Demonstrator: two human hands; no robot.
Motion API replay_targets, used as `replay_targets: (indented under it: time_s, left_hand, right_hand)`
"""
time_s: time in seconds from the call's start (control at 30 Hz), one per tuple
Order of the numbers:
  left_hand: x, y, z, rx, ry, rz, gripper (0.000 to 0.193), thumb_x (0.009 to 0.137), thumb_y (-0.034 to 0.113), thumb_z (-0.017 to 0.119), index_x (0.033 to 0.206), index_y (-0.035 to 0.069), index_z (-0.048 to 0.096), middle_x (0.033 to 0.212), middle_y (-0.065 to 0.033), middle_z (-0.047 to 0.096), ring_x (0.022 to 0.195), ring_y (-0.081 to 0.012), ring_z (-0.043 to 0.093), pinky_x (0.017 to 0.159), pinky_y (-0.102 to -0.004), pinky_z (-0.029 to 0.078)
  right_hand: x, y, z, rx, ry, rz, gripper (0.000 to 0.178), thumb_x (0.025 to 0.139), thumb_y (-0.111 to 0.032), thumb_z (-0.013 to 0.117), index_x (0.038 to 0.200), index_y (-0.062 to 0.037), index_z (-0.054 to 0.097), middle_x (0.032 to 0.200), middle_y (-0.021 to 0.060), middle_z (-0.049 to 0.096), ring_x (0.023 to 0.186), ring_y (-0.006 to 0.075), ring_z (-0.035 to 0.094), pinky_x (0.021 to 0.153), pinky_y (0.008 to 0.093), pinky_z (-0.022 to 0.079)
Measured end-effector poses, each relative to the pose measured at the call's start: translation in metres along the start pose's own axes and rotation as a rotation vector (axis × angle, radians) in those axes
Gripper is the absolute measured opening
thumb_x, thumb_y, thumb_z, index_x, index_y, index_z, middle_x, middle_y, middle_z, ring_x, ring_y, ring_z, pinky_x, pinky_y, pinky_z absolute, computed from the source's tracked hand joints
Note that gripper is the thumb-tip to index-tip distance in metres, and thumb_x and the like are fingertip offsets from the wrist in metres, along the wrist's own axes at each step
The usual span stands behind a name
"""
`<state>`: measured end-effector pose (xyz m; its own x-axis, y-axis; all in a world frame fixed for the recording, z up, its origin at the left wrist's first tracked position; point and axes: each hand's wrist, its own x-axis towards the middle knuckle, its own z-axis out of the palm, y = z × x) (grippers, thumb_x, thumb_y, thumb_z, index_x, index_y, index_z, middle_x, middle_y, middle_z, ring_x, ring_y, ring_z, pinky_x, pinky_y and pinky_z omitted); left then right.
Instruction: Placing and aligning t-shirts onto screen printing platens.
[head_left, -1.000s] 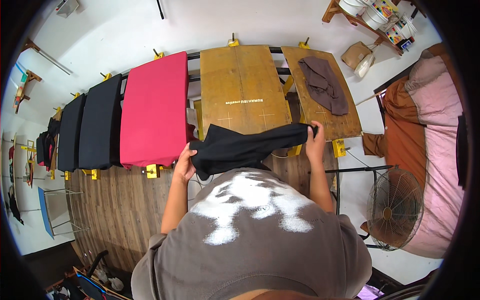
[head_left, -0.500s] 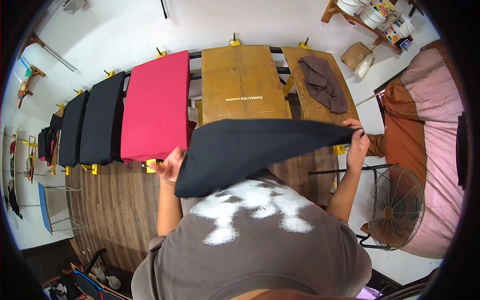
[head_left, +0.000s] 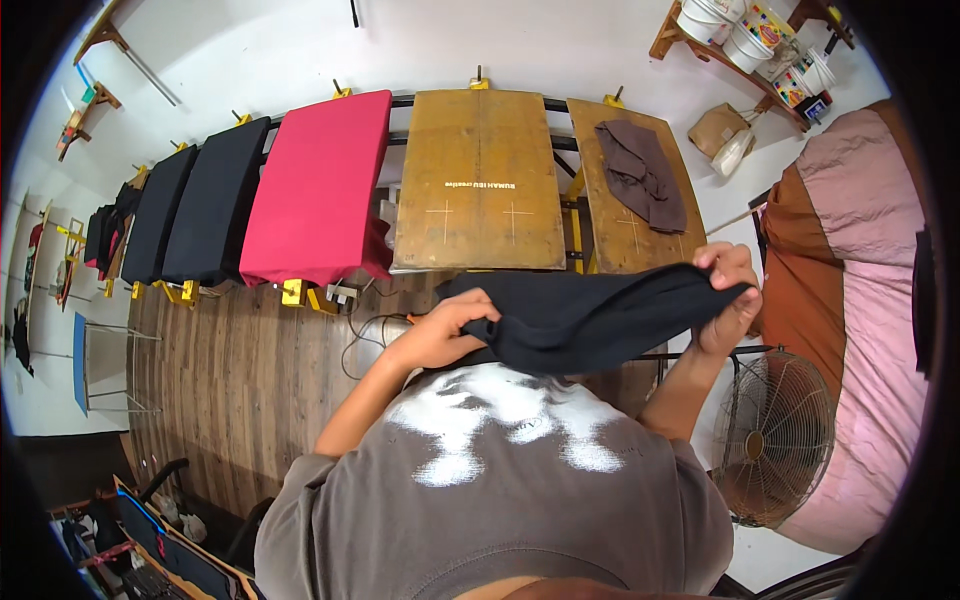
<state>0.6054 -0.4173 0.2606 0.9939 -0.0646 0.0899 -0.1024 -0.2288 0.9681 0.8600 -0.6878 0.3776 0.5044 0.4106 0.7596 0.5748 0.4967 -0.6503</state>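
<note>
Clock centred on the black cloth (head_left: 600, 310), twelve toward the far wall. Cloth is held up in the air in front of the worker, bunched and folded, its upper edge near the counter (head_left: 480, 110). Left hand (head_left: 438, 335) at the nine o'clock end: grip closed on the cloth, fingers curled over its edge, wrist turned inward. Right hand (head_left: 735, 318) at three o'clock: grip clamped on the far corner, fingers over the top, rest of the hand underneath. Cloth hangs between the two, creased. Worker's shirt (head_left: 480, 530) at seven, grey-brown with a white print. The counter is a row of boards. Bare board (head_left: 480, 235) at eleven, white cross marks toward its near end. Red board (head_left: 325, 180) at ten, fabric pulled over it; two black boards (head_left: 215, 205) beyond, between nine and ten, covered likewise. Brown cloth (head_left: 640, 175) lies rumpled on the right board (head_left: 590, 190), toward half past twelve. One o'clock: bag (head_left: 715, 138) by the wall, buckets (head_left: 748, 48) on a shelf higher up. Large fan (head_left: 775, 440) at four; pink-and-brown drape (head_left: 860, 330) at three. Plank-patterned floor (head_left: 230, 390) at eight, cable (head_left: 352, 345) loose on it.
</note>
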Motion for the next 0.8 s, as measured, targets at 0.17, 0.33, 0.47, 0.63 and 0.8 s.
replay_targets:
  time_s: [0.17,0.33,0.47,0.63,0.8]
  left_hand:
    - [-0.025,0.070,0.025,0.464,0.515,0.278,0.029,0.069,-0.001,0.062,0.096,-0.003,0.070,0.115,-0.0161,0.055,0.111,-0.0333,0.055,0.096,-0.0425,0.047]
    - [-0.051,0.123,0.039,0.695,0.854,0.549,0.030,0.069,0.030,0.078,0.095,0.016,0.079,0.093,-0.0046,0.061,0.090,-0.0255,0.056,0.082,-0.0406,0.047]
    - [-0.059,0.160,0.048,0.409,0.879,0.870,0.015,0.084,0.026,0.070,0.096,0.018,0.064,0.083,-0.0032,0.055,0.075,-0.0209,0.050,0.066,-0.0373,0.042]
    - [-0.053,0.220,0.038,0.250,0.944,0.958,0.006,0.095,0.037,0.053,0.096,0.037,0.059,0.077,-0.0031,0.047,0.066,-0.0199,0.039,0.060,-0.0364,0.032]
    - [-0.067,0.267,0.041,0.018,0.933,1.186,0.023,0.094,0.033,0.056,0.072,0.039,0.062,0.075,0.0108,0.041,0.077,-0.0140,0.039,0.084,-0.0448,0.028]
  right_hand:
    - [-0.020,-0.054,-0.050,0.020,-0.130,0.056,0.047,0.104,-0.051,0.046,0.076,-0.0140,0.051,0.082,0.0030,0.042,0.093,0.0233,0.044,0.087,0.0414,0.037]
    - [-0.032,-0.078,-0.084,0.453,-0.281,-0.131,0.036,0.093,-0.047,0.068,0.070,-0.0199,0.068,0.075,-0.0077,0.054,0.094,0.0179,0.049,0.084,0.0367,0.036]
    - [0.010,-0.111,-0.111,0.638,-0.809,-0.128,0.025,0.084,-0.045,0.078,0.084,-0.0204,0.082,0.084,-0.0053,0.065,0.096,0.0137,0.064,0.088,0.0326,0.041]
    - [0.029,-0.149,-0.109,0.778,-0.550,-0.166,0.014,0.082,-0.007,0.077,0.082,-0.0199,0.082,0.076,-0.0045,0.062,0.077,0.0104,0.067,0.068,0.0261,0.039]
    - [0.031,-0.195,-0.089,0.672,-0.301,-0.282,0.024,0.075,-0.003,0.077,0.076,-0.0271,0.082,0.072,-0.0127,0.057,0.063,0.0037,0.052,0.064,0.0253,0.028]
